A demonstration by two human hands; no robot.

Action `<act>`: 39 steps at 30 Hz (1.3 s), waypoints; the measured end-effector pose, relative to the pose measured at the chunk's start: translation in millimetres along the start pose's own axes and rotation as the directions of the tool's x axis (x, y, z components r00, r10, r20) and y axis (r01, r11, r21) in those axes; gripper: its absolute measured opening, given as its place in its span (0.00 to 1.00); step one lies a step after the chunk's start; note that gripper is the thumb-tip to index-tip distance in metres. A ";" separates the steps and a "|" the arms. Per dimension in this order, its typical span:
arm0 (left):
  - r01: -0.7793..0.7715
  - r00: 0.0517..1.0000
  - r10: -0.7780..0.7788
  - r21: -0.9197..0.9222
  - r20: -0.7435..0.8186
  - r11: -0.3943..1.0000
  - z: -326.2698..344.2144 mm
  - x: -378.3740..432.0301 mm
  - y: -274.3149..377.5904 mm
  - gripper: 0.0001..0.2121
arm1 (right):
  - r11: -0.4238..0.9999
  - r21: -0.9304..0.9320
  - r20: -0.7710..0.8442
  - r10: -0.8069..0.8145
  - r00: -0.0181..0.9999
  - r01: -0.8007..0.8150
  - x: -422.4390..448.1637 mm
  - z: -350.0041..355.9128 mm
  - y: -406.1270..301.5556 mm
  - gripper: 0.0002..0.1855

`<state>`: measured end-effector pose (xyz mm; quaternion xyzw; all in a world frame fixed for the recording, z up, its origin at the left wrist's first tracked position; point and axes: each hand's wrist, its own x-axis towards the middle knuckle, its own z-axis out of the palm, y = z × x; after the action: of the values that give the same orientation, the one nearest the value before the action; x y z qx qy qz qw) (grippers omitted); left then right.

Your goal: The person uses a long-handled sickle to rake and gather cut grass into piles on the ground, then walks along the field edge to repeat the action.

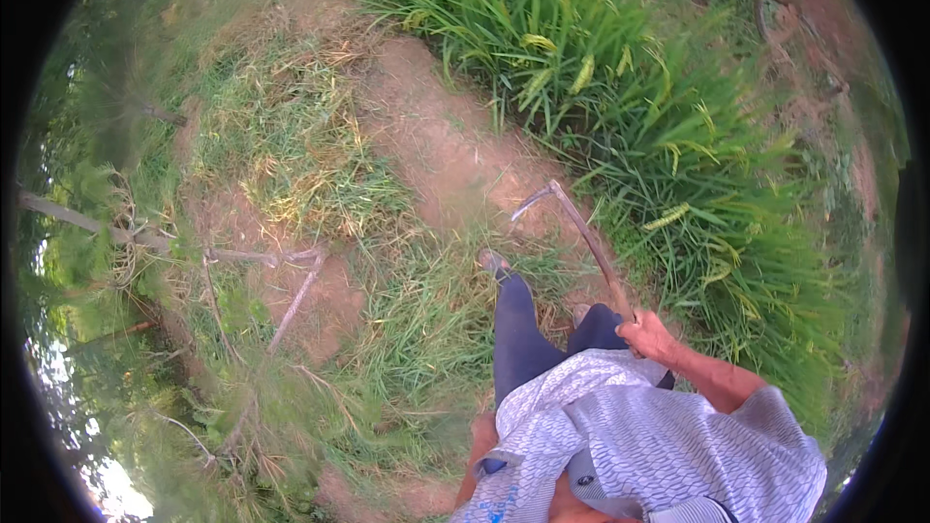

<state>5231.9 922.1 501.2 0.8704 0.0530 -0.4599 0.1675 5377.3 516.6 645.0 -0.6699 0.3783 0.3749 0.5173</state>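
Note:
My right hand (pixel 647 335) is closed around the lower end of the wooden handle of a sickle (pixel 592 243). The sickle's narrow curved blade (pixel 534 200) points left, above bare soil and ahead of my feet. To the right of the tool stand dense green cereal plants (pixel 639 131) with drooping seed heads. My left hand (pixel 484 427) hangs low beside my left thigh, partly covered by my patterned shirt; its fingers cannot be made out. Loose cut grass (pixel 436 305) lies around my shoes.
A heap of green and yellowed cut stalks (pixel 312 152) lies ahead on the left. Bare, forked tree branches (pixel 298 298) reach in from the left at an unclear height. A strip of bare soil (pixel 443 123) runs between the heap and the crop.

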 end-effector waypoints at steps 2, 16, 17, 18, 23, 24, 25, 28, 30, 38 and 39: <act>-0.046 0.996 0.040 -0.084 -0.079 0.995 -25.9 9.8 9.2 0.12 | 1.000 0.020 -0.003 0.022 1.000 -0.022 21.5 19.6 -38.4 0.12; 0.026 0.916 -0.381 -0.965 0.128 -0.261 -104.8 50.0 14.2 0.09 | 0.475 -0.489 0.420 -0.607 0.675 0.732 195.6 136.8 -316.3 0.13; 0.081 0.906 -0.374 -0.950 0.196 -0.302 -103.4 37.8 27.7 0.09 | 0.519 -0.601 0.417 -0.446 0.792 0.608 220.1 150.2 -350.4 0.17; 0.097 0.907 -0.409 -0.995 0.104 -0.039 -89.8 33.2 34.2 0.09 | 0.409 -0.671 0.353 -0.557 0.752 0.618 267.7 166.3 -366.1 0.17; -0.108 0.954 0.009 -0.315 -0.300 0.943 -20.6 -21.6 68.9 0.09 | 0.368 -0.526 0.528 -0.565 0.634 0.766 388.3 289.5 -513.8 0.18; -0.049 0.959 -0.072 -0.410 -0.274 0.911 -11.9 -26.8 86.6 0.09 | 0.402 -0.521 0.525 -0.545 0.654 0.753 410.7 315.2 -521.0 0.18; 0.079 0.960 -0.222 -0.599 -0.168 0.797 -5.0 -25.1 106.9 0.10 | 0.435 -0.519 0.515 -0.528 0.676 0.736 433.0 335.1 -531.3 0.17; 0.224 0.676 -0.582 -0.878 0.452 -0.422 27.3 -17.7 184.4 0.12 | 0.429 -0.697 0.416 -0.411 0.811 0.575 437.7 384.6 -530.6 0.15; 0.239 0.657 -0.609 -0.889 0.445 -0.391 14.8 -4.4 214.1 0.13 | 0.280 -0.659 0.644 -0.269 0.716 0.698 452.6 351.1 -480.6 0.14; 0.332 0.771 -0.598 -0.940 0.221 0.081 -253.4 137.2 202.8 0.20 | 0.557 -0.817 0.466 0.485 0.740 0.149 221.4 110.2 -413.5 0.14; 0.259 0.862 -0.480 -0.955 0.161 0.144 -265.9 166.5 194.7 0.24 | 0.588 -0.806 0.470 0.572 0.672 0.064 208.0 93.2 -413.7 0.11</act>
<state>5583.1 819.6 550.6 0.5808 0.5479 -0.2749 0.5356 5827.1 656.7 611.4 -0.5631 0.0585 0.7956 0.2157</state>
